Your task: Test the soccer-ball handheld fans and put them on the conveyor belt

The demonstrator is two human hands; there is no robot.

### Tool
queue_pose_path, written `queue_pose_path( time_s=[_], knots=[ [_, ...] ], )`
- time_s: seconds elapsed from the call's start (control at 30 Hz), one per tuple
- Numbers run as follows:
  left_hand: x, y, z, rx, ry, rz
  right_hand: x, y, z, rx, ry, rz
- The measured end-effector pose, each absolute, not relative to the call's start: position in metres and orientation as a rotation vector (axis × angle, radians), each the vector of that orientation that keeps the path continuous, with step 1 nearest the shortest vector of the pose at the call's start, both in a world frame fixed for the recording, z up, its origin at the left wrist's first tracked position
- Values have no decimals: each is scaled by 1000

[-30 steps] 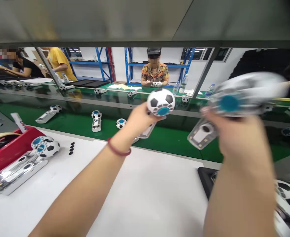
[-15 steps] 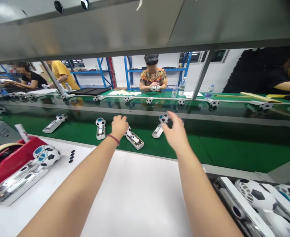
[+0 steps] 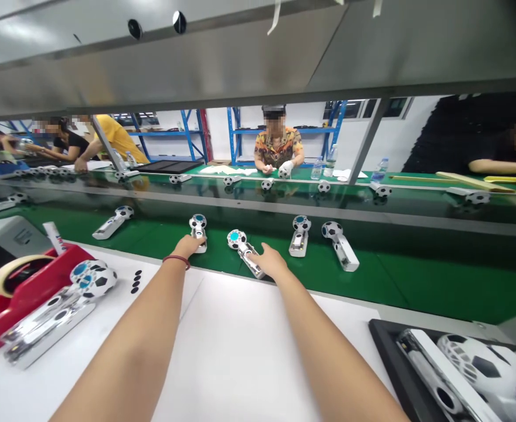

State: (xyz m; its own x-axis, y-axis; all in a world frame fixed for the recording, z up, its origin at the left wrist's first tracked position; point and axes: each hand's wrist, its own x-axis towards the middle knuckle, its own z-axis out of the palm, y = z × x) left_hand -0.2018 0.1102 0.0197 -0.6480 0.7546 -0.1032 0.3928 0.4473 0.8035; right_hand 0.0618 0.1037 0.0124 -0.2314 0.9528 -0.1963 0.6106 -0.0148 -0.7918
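Observation:
My left hand (image 3: 188, 246) is closed around the handle of a white handheld device with a soccer-ball head (image 3: 197, 221), which lies on the green belt (image 3: 161, 234). My right hand (image 3: 273, 262) has its thumb on the handle of a second soccer-ball device (image 3: 237, 239), lying tilted with its blue-centred face up. Its other fingers are partly hidden behind the handle. Right of this hand lie a third device (image 3: 301, 225), nearly straight, and a fourth device (image 3: 340, 246), slanted with its plain white back up.
A red tape dispenser (image 3: 42, 293) and two stacked devices (image 3: 93, 278) are at left, beside black dots (image 3: 136, 281) on the white table (image 3: 236, 351). A black tray (image 3: 383, 346) with devices sits at right. A metal shelf (image 3: 240, 70) hangs overhead. Co-workers sit opposite.
Both hands have moved left by one device and nearer to me, onto the handles. The third device, formerly beside my right hand, now lies straighter. The view has shifted slightly.

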Motion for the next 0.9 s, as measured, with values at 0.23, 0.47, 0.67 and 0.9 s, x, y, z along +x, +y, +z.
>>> queue_pose_path(
  time_s=[0.23,0.47,0.67,0.9],
  knots=[
    [-129,90,34,795,1578,1498,77,91,21,-1151,-1613,1700],
    [-80,49,68,820,986,1831,88,63,78,-466,-951,1989],
    [-60,37,66,795,1002,1753,100,44,100,-484,-904,2064],
    [-46,22,51,1057,1123,1724,101,39,83,-618,-785,1907]
  ],
)
